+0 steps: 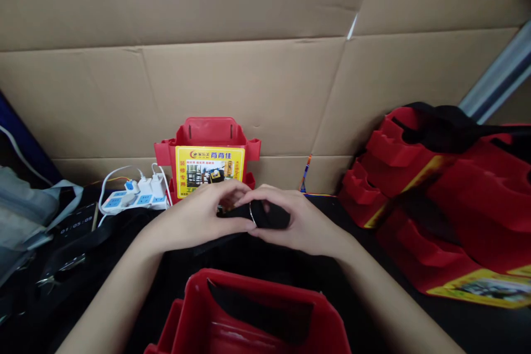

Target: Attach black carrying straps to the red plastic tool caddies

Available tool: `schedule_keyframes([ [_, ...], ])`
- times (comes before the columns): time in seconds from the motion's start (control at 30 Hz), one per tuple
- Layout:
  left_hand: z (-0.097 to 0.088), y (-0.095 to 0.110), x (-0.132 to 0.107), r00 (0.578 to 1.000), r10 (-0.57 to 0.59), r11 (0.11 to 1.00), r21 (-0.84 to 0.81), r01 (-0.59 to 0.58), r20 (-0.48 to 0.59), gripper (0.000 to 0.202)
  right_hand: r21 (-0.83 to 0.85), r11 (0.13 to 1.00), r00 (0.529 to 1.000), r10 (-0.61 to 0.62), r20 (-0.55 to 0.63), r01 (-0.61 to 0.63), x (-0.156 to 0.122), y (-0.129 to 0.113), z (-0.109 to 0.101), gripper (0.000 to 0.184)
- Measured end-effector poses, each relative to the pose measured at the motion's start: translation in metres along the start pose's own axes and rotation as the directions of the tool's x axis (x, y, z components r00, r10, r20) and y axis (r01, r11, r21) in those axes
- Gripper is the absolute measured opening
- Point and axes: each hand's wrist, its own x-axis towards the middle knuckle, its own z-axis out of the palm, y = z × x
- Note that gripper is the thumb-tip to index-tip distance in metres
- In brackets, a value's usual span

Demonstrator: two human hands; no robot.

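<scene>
In front of me both hands close on a rolled black strap (271, 217), which looks like a webbing belt. A thin metal ring (251, 213) shows on the strap between my fingertips. My left hand (199, 218) grips its left part, thumb below and fingers above. From the other side my right hand (301, 224) curls around it, its fingers meeting those of the left. Below them, close to me, stands a red plastic tool box (327, 310) with black strap passing along its inner back wall. What lies inside the left palm is hidden.
Behind my hands a red tool box with a yellow label (211, 131) leans against the cardboard wall (249, 88). Several red boxes (477, 177) with black straps stack at right. A power strip (133, 202), a timer screen (77, 222) and black straps with metal buckles (62, 271) lie left.
</scene>
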Motion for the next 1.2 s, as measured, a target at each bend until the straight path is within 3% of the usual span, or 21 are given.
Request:
schedule_keyframes([
  [0.07,0.003,-0.005,0.005,0.999,-0.036,0.991,-0.131,0.037,0.014,0.028,0.014,1.000,1.000,-0.022,-0.015,0.023,0.001,0.001,0.000,0.036],
  [0.13,0.003,-0.012,0.008,0.995,-0.093,0.977,-0.198,0.083,-0.041,0.031,0.029,0.999,0.998,-0.038,-0.040,0.039,0.001,0.003,-0.001,0.039],
  [0.27,0.001,-0.016,0.010,0.988,-0.097,0.986,-0.145,0.079,-0.118,0.025,0.018,0.999,0.997,-0.044,-0.058,0.045,-0.001,0.003,-0.005,0.042],
  [0.43,0.002,-0.010,0.011,0.996,-0.032,0.990,-0.135,0.043,0.085,0.024,0.077,0.996,0.993,-0.035,-0.113,0.044,0.000,0.001,-0.003,0.046],
  [0.57,0.003,-0.007,0.011,0.997,0.041,0.987,-0.159,-0.029,0.072,0.023,0.318,0.947,0.989,0.005,-0.149,0.043,0.003,0.010,0.006,0.045],
  [0.8,0.000,-0.012,0.012,0.992,0.029,0.999,-0.017,-0.027,0.124,0.019,0.549,0.819,0.985,0.113,0.129,-0.166,0.004,0.031,0.007,0.043],
  [0.97,0.002,-0.014,0.011,0.988,0.025,0.997,0.069,-0.036,0.150,0.013,0.540,0.776,0.928,0.154,0.338,-0.325,0.003,0.032,0.002,0.022],
  [1.2,-0.001,-0.018,0.008,0.955,-0.105,0.993,0.085,0.085,0.276,0.015,0.362,0.918,0.959,0.059,0.279,-0.162,0.004,0.028,-0.006,0.014],
])
